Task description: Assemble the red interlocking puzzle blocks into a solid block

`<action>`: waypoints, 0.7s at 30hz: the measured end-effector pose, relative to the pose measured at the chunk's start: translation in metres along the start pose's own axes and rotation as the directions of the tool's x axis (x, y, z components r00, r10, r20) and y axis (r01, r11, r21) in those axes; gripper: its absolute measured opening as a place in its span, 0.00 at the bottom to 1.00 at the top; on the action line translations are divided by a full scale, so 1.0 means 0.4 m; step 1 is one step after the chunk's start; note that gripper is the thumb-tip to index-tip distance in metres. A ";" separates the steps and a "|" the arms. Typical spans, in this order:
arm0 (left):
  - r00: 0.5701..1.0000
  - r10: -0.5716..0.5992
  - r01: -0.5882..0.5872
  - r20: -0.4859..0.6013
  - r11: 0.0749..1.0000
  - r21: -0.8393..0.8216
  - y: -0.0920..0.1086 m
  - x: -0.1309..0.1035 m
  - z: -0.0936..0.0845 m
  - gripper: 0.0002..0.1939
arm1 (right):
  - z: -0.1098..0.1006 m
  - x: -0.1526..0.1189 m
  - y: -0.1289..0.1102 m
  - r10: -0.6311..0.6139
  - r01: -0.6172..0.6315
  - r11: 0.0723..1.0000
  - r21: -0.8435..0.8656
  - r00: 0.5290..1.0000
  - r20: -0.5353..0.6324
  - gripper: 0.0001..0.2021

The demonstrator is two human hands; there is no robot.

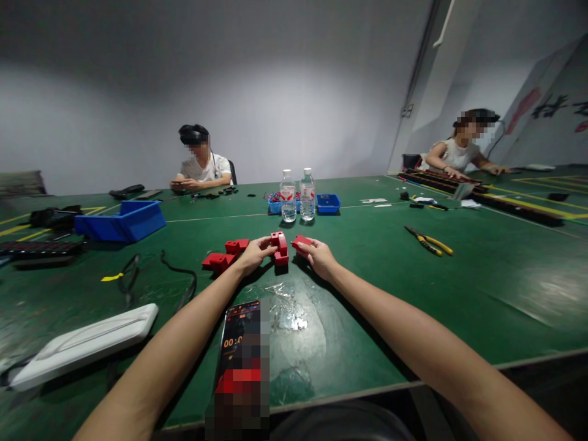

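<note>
In the middle of the green table, my left hand (255, 255) grips an upright red part with a curved outline (280, 248). My right hand (319, 257) is closed on a smaller red block (302, 244), a short gap to the right of that part. More red blocks (218, 262) lie just left of my left hand. Below my hands, between my forearms, a phone (241, 337) shows a timer.
Two water bottles (288, 197) stand beyond my hands beside a small blue tray (327, 204). A larger blue bin (122, 221) and a white device (87, 344) are at left. Yellow-handled pliers (429, 241) lie at right. Two people sit across the table.
</note>
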State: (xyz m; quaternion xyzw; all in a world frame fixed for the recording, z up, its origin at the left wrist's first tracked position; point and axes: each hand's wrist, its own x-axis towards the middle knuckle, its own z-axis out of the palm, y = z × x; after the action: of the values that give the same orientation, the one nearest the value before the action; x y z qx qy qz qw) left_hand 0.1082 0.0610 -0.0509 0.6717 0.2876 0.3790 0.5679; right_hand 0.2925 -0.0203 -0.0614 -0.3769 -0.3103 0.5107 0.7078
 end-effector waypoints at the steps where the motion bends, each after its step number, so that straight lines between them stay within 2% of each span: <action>1: 1.000 0.007 -0.007 -0.004 1.000 0.012 0.000 0.000 0.001 0.30 | -0.001 0.000 0.000 -0.002 0.002 1.000 -0.013 1.000 0.002 0.16; 7: 0.998 0.052 -0.047 -0.046 0.994 0.102 0.001 -0.005 0.012 0.29 | -0.006 -0.002 -0.002 0.006 -0.005 0.999 -0.037 1.000 0.006 0.19; 14: 0.998 0.006 -0.005 -0.064 1.000 0.019 0.004 -0.003 0.011 0.32 | -0.008 0.002 0.005 -0.018 0.022 0.994 -0.106 0.999 0.035 0.15; 17: 0.999 -0.019 0.018 -0.042 0.999 -0.028 0.008 -0.006 0.009 0.29 | -0.009 0.001 0.006 -0.069 0.075 0.986 -0.150 0.997 0.047 0.16; 21: 1.000 -0.015 0.015 -0.019 1.000 -0.008 0.010 -0.008 0.006 0.24 | -0.005 -0.005 0.000 -0.105 0.116 0.979 -0.170 0.992 0.072 0.19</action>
State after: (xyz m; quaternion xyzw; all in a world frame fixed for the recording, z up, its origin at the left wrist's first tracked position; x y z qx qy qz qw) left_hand 0.1083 0.0565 -0.0479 0.6636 0.2965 0.3823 0.5706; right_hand 0.2936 -0.0226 -0.0628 -0.4031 -0.3961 0.4529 0.6896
